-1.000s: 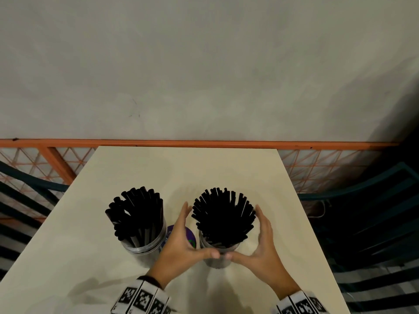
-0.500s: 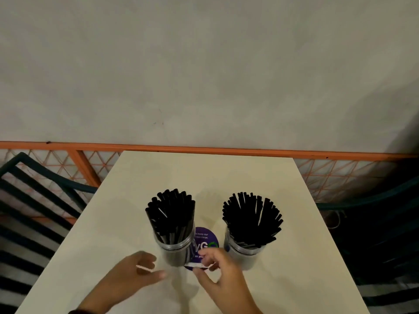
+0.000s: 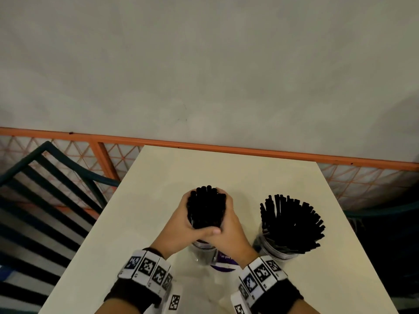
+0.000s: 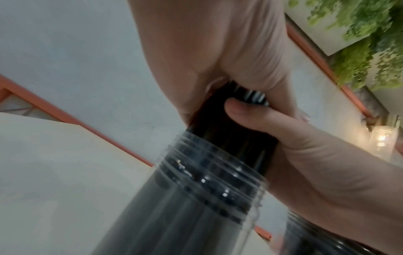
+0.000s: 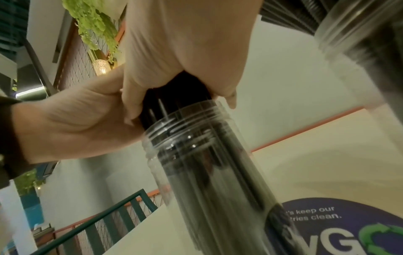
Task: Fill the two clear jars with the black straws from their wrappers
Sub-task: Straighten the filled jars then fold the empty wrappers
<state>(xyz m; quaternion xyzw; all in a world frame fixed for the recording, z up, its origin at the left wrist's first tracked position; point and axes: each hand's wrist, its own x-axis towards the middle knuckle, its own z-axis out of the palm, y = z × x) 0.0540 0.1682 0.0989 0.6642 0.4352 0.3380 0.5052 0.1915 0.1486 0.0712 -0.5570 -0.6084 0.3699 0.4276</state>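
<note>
Wrapping a bundle of straws from both sides, the left hand and right hand clasped it together, fingers curled round it above the mouth of the left jar. That jar stood on the table beside a purple sticker. The right jar, near it, held fanned-out straws.

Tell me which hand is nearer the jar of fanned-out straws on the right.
Right. The right hand wraps the bundle of straws on the side facing that jar; the left hand grips the bundle's far side.
</note>
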